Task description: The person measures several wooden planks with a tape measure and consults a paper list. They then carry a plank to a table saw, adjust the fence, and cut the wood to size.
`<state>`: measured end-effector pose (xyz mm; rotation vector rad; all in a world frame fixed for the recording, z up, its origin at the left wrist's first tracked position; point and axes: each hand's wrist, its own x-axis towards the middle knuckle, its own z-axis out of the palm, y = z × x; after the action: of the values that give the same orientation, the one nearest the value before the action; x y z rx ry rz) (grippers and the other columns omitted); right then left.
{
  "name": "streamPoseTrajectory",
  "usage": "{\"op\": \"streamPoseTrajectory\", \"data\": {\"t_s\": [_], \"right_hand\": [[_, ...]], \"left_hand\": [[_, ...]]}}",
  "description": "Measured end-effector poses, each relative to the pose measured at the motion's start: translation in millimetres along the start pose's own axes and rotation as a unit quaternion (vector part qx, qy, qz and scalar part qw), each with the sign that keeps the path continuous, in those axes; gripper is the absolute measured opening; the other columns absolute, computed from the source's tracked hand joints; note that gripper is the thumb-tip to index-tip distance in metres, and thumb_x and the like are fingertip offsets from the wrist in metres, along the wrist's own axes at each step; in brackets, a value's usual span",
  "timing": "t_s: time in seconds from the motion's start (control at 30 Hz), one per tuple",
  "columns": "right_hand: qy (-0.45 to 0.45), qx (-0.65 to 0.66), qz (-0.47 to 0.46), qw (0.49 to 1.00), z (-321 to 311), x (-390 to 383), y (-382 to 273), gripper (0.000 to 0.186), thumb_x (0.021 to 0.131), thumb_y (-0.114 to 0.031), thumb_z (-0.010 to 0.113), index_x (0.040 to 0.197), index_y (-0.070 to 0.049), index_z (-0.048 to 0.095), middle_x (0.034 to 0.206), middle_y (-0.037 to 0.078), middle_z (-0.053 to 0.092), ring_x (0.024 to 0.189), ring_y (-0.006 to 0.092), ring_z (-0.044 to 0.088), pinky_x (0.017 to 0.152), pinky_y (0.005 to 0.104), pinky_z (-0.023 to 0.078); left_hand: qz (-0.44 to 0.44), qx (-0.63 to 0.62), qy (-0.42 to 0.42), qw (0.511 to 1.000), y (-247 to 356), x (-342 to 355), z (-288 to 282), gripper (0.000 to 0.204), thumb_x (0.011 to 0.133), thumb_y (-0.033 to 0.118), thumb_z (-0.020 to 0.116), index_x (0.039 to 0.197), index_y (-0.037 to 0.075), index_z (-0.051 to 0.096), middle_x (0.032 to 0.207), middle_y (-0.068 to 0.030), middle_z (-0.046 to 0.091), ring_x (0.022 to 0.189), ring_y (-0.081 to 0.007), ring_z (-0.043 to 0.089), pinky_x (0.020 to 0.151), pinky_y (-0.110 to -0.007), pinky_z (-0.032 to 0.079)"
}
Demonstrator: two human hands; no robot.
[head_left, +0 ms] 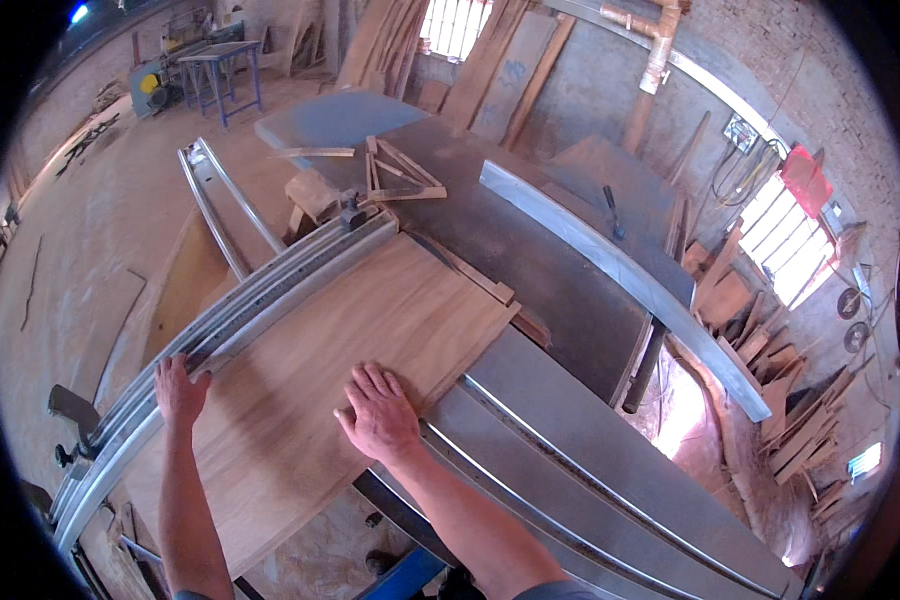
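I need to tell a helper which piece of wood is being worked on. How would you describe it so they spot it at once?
Start at the big grey saw table in the middle of the workshop. On its near left part lies a wide, flat wooden board, pressed down by the left hand and right hand. Unlike the thin scraps farther back, it is one broad, pale brown sheet against the metal rail.

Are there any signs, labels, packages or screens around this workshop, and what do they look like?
Red sheet: hangs on the right-hand brick wall above a barred window, a flat, roughly rectangular shape, bright red; whether it is a sign or only a cloth cannot be told.
Wall box: on the same wall, farther back, a small pale rectangular panel with cables hanging beside it.
No packages or screens show.
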<state>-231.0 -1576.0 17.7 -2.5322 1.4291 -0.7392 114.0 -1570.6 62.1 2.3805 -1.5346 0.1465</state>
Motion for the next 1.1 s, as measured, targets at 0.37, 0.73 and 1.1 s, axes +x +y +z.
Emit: {"op": "streamPoseTrajectory", "data": {"t_s": [0.37, 0.73, 1.1], "right_hand": [[0.005, -0.004, 0.003, 1.0, 7.3, 7.4, -6.7, 0.046, 0.087, -0.037, 0.061, 0.117, -0.002, 0.057, 0.137, 0.017, 0.049, 0.132, 0.0313, 0.04, 0.111, 0.0462, 0.029], [-0.015, -0.006, 0.001, 1.0, 8.0, 14.2, -15.2, 0.047, 0.088, -0.036, 0.06, 0.119, -0.001, 0.056, 0.138, 0.017, 0.048, 0.133, 0.0322, 0.039, 0.112, 0.046, 0.027], [0.0, -0.015, -0.01, 1.0, 4.2, 22.9, -19.3, 0.044, 0.086, -0.035, 0.064, 0.113, -0.001, 0.058, 0.134, 0.017, 0.05, 0.13, 0.0315, 0.042, 0.11, 0.0452, 0.031]], "left_hand": [[0.002, 0.005, 0.005, 1.0, -10.0, 6.0, 0.6, 0.053, 0.071, 0.027, 0.076, 0.115, 0.002, 0.058, 0.116, -0.0164, 0.055, 0.114, -0.0347, 0.049, 0.096, -0.045, 0.041], [0.002, 0.0, 0.018, 1.0, -21.4, 7.5, 0.2, 0.052, 0.071, 0.026, 0.075, 0.115, 0.003, 0.058, 0.115, -0.0157, 0.055, 0.115, -0.0336, 0.048, 0.096, -0.045, 0.042], [0.021, 0.021, 0.057, 0.998, -29.8, 12.3, 2.5, 0.05, 0.073, 0.025, 0.074, 0.115, 0.003, 0.058, 0.114, -0.016, 0.055, 0.112, -0.0348, 0.05, 0.094, -0.046, 0.042]]}}
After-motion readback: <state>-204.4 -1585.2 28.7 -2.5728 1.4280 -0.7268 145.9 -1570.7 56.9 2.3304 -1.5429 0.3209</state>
